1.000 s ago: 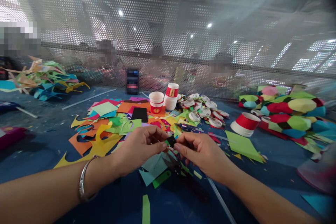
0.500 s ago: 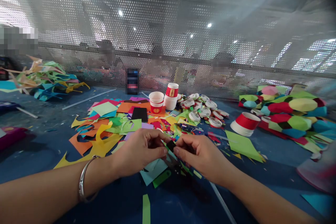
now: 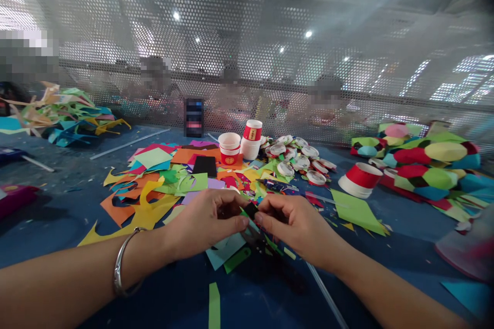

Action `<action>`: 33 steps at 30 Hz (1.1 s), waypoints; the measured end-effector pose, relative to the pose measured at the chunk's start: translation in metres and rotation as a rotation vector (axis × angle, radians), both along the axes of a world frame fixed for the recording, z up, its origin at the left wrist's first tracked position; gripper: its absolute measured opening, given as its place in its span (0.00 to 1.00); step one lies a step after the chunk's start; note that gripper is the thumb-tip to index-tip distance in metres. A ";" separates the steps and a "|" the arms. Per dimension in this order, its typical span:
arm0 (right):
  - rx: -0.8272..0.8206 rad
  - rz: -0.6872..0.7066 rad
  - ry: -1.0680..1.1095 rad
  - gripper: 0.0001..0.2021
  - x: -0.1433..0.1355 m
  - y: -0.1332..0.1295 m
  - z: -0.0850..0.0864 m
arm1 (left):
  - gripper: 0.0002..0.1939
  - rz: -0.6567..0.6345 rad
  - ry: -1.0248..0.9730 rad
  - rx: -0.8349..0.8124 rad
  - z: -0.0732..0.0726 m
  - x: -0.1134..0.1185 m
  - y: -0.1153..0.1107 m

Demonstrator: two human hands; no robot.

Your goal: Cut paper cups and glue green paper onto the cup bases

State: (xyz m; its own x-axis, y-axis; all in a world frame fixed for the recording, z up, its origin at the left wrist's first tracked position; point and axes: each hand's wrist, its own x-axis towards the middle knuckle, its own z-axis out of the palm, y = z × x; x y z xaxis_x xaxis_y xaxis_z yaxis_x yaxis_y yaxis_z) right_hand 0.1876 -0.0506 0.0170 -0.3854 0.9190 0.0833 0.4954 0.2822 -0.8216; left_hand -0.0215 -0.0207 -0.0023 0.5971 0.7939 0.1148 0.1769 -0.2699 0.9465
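Observation:
Between my fingertips is a small black piece of paper (image 3: 251, 209), with a sliver of green beside it. My left hand (image 3: 210, 223) is closed, pinching the piece from the left. From the other side my right hand (image 3: 295, 226) pinches it between thumb and fingers. Beneath the hands, dark scissors (image 3: 258, 240) lie partly hidden on the table, with a light blue paper sheet (image 3: 226, 251) and a green strip (image 3: 237, 260) next to them. Colourful paper scraps (image 3: 154, 193) spread behind my left hand.
Red and white paper cups (image 3: 230, 153) stand behind the scraps, beside a heap of round white-rimmed pieces (image 3: 295, 157). Another cup stack (image 3: 360, 180) lies tilted at right. Coloured paper shapes (image 3: 432, 164) pile up far right. A phone (image 3: 193, 117) leans against the perforated metal screen (image 3: 216, 25).
Both hands stay in nearly the same place, still pinching the black piece. My left thumb has shifted slightly to the right. The whole view has moved a little.

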 end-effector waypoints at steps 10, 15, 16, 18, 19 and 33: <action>0.116 0.097 -0.216 0.04 -0.003 -0.005 -0.001 | 0.09 0.178 -0.145 -0.199 0.006 -0.004 0.012; 0.228 0.246 -0.425 0.03 -0.010 -0.013 -0.001 | 0.09 0.180 -0.145 -0.209 0.006 -0.004 0.014; 0.248 0.254 -0.449 0.04 -0.011 -0.014 -0.001 | 0.09 0.170 -0.144 -0.199 0.006 -0.004 0.014; 0.272 0.264 -0.479 0.04 -0.011 -0.014 -0.003 | 0.08 0.152 -0.141 -0.185 0.005 -0.004 0.013; 0.276 0.264 -0.489 0.04 -0.010 -0.015 -0.003 | 0.09 0.145 -0.141 -0.183 0.004 -0.004 0.013; 0.197 0.270 -0.442 0.06 -0.011 -0.016 -0.001 | 0.09 0.098 -0.130 -0.194 0.000 -0.003 0.014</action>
